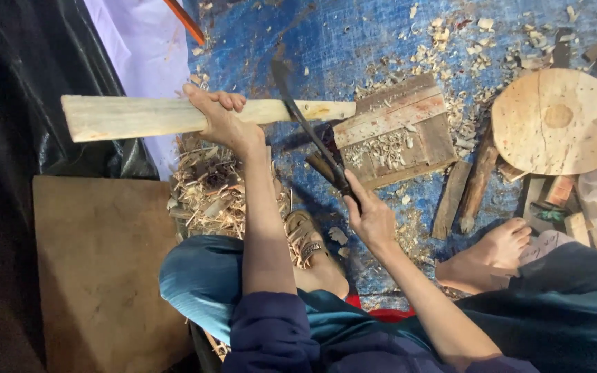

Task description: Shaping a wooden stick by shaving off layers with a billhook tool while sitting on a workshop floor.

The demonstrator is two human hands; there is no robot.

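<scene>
My left hand (221, 119) grips a long pale wooden plank (133, 116) near its middle, holding it level above the floor. The plank's right end rests on a block of joined boards (399, 128) strewn with shavings. My right hand (367, 215) is closed on the handle of a dark long-bladed chopping knife (303, 121), whose blade crosses over the plank just right of my left hand.
Blue tarpaulin (354, 41) covers the floor, littered with wood chips. A round wooden slab (556, 121) lies at right, wood offcuts (468, 190) beside it. A shavings pile (209, 193) sits below the plank. A brown board (98, 262) lies left. My bare foot (499, 245) rests at right.
</scene>
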